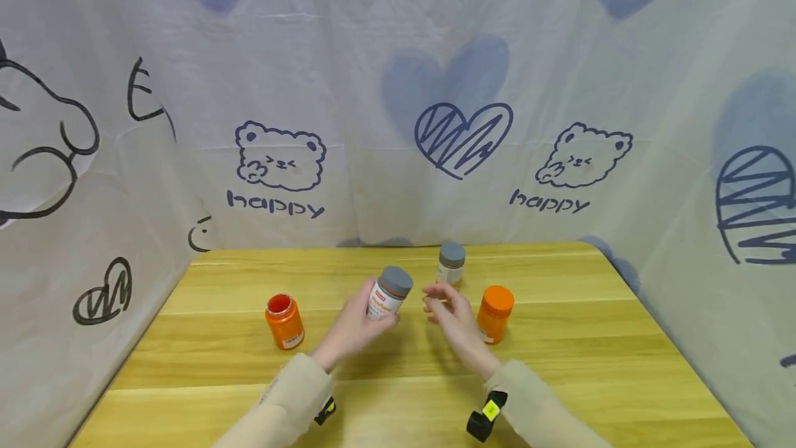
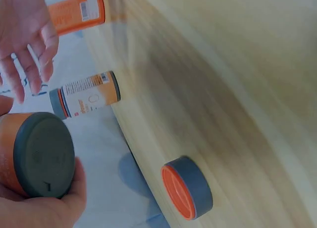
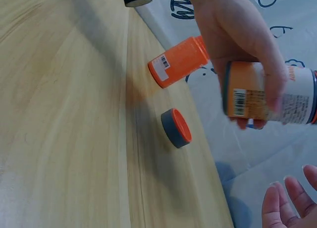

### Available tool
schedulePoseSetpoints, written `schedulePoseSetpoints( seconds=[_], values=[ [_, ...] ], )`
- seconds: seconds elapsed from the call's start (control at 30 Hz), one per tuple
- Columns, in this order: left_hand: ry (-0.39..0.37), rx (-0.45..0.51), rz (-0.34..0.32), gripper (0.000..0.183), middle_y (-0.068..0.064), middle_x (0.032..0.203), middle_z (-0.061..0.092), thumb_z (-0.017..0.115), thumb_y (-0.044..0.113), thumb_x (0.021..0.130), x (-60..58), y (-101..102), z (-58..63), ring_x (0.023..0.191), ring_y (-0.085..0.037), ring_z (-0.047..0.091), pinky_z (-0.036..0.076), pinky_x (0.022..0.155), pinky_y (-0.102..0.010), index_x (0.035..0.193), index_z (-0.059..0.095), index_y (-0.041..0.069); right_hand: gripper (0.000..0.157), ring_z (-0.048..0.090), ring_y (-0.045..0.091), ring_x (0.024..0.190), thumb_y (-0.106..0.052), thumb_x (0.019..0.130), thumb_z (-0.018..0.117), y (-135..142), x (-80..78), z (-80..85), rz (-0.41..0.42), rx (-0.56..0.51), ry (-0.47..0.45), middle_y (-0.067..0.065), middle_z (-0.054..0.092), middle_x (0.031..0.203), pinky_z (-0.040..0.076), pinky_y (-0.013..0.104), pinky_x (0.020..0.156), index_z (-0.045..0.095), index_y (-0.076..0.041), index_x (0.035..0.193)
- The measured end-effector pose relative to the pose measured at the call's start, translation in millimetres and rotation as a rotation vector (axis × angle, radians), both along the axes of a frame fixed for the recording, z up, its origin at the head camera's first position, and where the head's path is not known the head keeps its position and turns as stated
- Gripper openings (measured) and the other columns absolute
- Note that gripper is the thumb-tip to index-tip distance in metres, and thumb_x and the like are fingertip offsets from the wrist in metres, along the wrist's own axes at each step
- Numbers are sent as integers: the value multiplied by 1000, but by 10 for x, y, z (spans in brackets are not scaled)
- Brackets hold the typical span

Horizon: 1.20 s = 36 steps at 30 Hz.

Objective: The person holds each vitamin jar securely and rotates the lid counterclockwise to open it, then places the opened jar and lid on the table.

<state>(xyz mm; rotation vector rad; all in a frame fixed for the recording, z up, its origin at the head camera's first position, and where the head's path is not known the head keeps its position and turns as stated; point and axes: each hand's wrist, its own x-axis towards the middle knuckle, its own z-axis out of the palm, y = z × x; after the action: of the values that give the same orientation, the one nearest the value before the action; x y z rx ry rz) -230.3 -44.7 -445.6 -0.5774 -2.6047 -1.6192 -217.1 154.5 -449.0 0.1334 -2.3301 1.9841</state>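
My left hand [image 1: 356,327] grips a pill bottle [image 1: 387,294] with a grey lid and a white-and-orange label, tilted, above the table. In the left wrist view the dark round base of this bottle [image 2: 45,156] faces the camera. Beside it, my right hand [image 1: 457,327] has its fingers loosely bent and holds nothing. A second grey-lidded bottle [image 1: 450,263] stands behind the right hand, and an orange bottle with an orange lid [image 1: 495,313] is just to its right. A loose grey cap with an orange inside [image 3: 176,128] lies on the table, hidden in the head view.
An orange bottle without a lid [image 1: 285,323] stands upright on the left of the wood-patterned table [image 1: 211,365]. White cloth [image 1: 367,88] printed with hearts and bears hangs behind the table and along both sides.
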Motion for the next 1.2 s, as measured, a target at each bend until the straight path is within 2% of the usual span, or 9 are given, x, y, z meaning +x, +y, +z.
schedulePoseSetpoints(
  seconds=[0.17,0.3,0.4,0.6,0.73,0.9,1.2],
  values=[
    [8,-89,-75,47,-9,101,67,75,13,82,115,-2,-88,83,-14,62,53,73,-30,123,52,9,26,66,30,94,-8,100,54,-16,27,14,5,51,65,25,64,115,59,40,83,60,6,121],
    [10,-142,-134,47,-7,99,66,73,11,83,167,9,-142,81,-13,62,52,72,-29,124,50,8,24,64,20,86,-12,101,55,-16,16,3,4,147,111,20,66,109,57,30,75,63,2,119],
    [35,-189,-142,47,-6,99,66,73,8,82,203,21,-171,81,-12,61,51,71,-29,124,51,7,26,60,13,81,-19,102,53,-13,18,10,-2,257,134,15,67,104,53,24,71,64,-2,118],
    [152,-313,-75,46,-4,100,66,78,5,79,290,63,-220,85,-12,62,52,74,-29,119,55,7,31,56,12,70,-35,103,50,-41,15,48,-24,475,95,6,67,90,47,27,62,65,-11,116],
    [248,-402,0,49,-6,101,66,82,6,77,346,99,-238,88,-17,62,52,76,-34,118,55,6,32,56,13,68,-43,102,51,-96,-18,72,-34,568,60,3,67,86,45,28,61,66,-16,108],
    [337,-491,77,54,-8,100,66,85,9,73,395,141,-262,88,-21,61,51,75,-38,117,54,6,35,54,15,64,-47,101,50,-145,-45,86,-28,640,34,3,66,79,43,29,59,65,-15,104],
    [405,-580,158,61,-10,101,66,88,11,70,419,199,-294,86,-26,62,50,66,-38,120,53,5,42,52,16,63,-52,100,49,-210,-77,101,-19,691,-3,0,60,72,40,29,59,65,-14,101]
  ],
)
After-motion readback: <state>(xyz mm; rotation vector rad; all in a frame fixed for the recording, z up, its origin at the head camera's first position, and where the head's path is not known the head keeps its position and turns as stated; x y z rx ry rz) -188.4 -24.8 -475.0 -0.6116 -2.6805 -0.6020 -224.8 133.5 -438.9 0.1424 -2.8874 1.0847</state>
